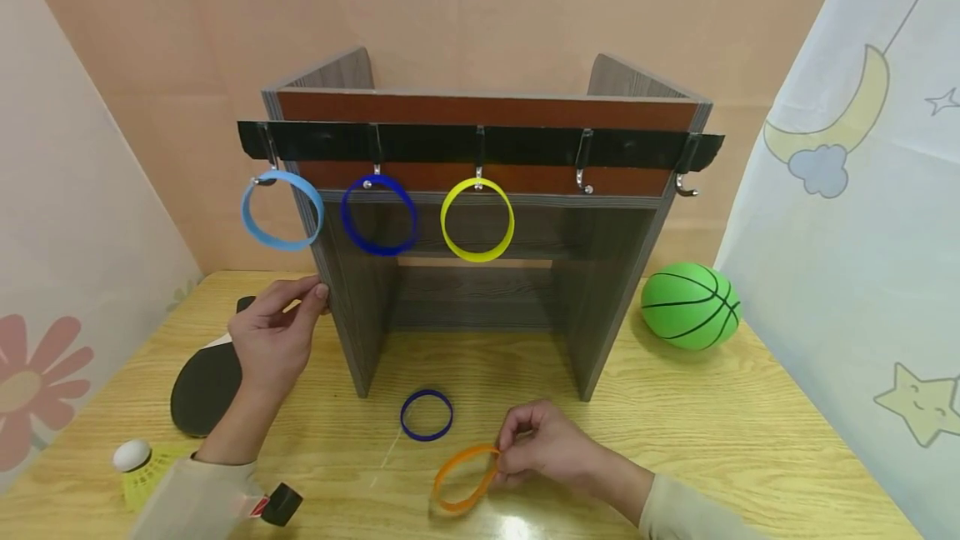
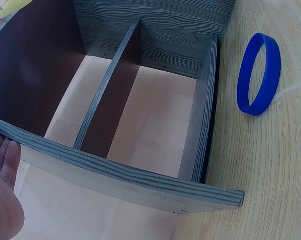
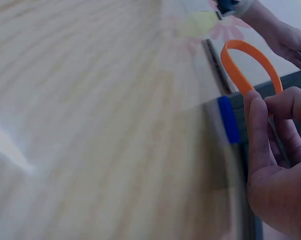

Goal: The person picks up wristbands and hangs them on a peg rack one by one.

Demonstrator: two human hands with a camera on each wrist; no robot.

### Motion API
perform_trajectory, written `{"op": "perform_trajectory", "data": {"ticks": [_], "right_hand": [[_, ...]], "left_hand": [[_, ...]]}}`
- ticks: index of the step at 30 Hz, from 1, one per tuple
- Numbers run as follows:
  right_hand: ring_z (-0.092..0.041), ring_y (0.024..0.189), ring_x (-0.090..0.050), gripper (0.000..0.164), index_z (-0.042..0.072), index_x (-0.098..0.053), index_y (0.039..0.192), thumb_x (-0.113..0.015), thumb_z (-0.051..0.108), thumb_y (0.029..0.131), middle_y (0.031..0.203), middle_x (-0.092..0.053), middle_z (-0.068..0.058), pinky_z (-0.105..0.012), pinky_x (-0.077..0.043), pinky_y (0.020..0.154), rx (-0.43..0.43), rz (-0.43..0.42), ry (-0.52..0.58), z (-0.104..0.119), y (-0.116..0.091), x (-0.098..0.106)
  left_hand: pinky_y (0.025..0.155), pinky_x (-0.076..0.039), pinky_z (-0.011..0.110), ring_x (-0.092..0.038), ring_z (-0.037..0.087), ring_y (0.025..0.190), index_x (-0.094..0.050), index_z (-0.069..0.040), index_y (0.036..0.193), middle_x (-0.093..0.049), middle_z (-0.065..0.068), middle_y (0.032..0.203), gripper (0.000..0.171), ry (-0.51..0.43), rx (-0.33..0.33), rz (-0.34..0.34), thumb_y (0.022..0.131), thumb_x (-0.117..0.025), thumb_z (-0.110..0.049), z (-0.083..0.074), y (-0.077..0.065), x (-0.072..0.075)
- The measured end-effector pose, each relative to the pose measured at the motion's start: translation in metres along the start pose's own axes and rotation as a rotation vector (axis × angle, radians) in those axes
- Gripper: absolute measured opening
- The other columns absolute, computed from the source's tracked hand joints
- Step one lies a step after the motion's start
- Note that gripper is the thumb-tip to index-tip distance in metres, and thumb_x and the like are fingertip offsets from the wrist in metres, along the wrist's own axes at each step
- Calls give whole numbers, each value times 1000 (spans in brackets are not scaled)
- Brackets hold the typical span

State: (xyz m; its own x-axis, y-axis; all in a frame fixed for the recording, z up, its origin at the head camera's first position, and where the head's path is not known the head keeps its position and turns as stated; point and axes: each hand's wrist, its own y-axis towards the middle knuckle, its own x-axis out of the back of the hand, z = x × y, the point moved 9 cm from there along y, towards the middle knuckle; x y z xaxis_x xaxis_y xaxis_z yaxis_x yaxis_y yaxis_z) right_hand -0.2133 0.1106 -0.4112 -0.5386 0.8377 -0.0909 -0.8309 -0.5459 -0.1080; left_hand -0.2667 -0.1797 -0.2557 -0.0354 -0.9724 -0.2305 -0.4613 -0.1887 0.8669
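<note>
My right hand [image 1: 543, 444] pinches an orange silicone wristband [image 1: 442, 490] between thumb and fingers, just above the tabletop. At the left side of a grey wooden shelf [image 1: 348, 332], my left hand [image 1: 273, 336] grips the front edge of the side panel; its thumb is hidden in the left wrist view. A dark blue wristband [image 1: 426, 438] lies on the table in front of the shelf. From hooks on the black strip [image 1: 427, 142] hang a light blue wristband [image 1: 281, 245], a dark blue hanging wristband [image 1: 382, 250] and a yellow wristband [image 1: 477, 257].
Two hooks at the strip's right, one a bare hook [image 1: 583, 182], carry nothing. A green ball [image 1: 691, 307] sits right of the shelf. On the left lie a black paddle [image 1: 204, 390] and a yellow shuttlecock [image 1: 146, 473].
</note>
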Motion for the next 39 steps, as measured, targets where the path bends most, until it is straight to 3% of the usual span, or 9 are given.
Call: {"op": "perform_trajectory", "data": {"ticks": [5,13,19,29,39], "right_hand": [[-24,72,-68,10,-2,-60,80,-65,-9,76,84,-61,-12,-35,-59,66,34,-7,7,19,-4,11],[-19,71,-68,19,7,-62,80,-62,-12,78,78,-65,-11,-30,-58,64,195,38,22,60,-8,19],[-18,74,-68,22,8,-62,81,-58,-13,81,83,-63,-8,-28,-58,67,287,53,65,90,-13,23],[-18,80,-68,30,3,-64,87,-47,-21,86,94,-65,-11,-24,-57,70,517,126,260,141,-26,28],[-25,84,-67,32,-2,-63,89,-38,-22,89,98,-64,-17,-26,-56,77,684,80,473,178,-39,38]], "left_hand": [[64,-57,22,-65,17,70,-61,27,88,-66,18,81,10,-2,3,4,81,-62,20,0,0,0],[63,-57,21,-66,17,69,-61,26,89,-67,17,81,9,-14,25,-1,80,-61,21,0,0,-1],[63,-57,23,-66,18,70,-61,27,89,-67,18,80,11,-39,31,-2,81,-63,19,1,0,-1],[64,-57,23,-66,18,70,-61,27,89,-68,16,83,11,-20,42,1,78,-56,27,0,0,-2],[65,-57,22,-66,17,70,-61,27,89,-68,17,83,10,-22,28,4,79,-59,25,0,0,-1]]}}
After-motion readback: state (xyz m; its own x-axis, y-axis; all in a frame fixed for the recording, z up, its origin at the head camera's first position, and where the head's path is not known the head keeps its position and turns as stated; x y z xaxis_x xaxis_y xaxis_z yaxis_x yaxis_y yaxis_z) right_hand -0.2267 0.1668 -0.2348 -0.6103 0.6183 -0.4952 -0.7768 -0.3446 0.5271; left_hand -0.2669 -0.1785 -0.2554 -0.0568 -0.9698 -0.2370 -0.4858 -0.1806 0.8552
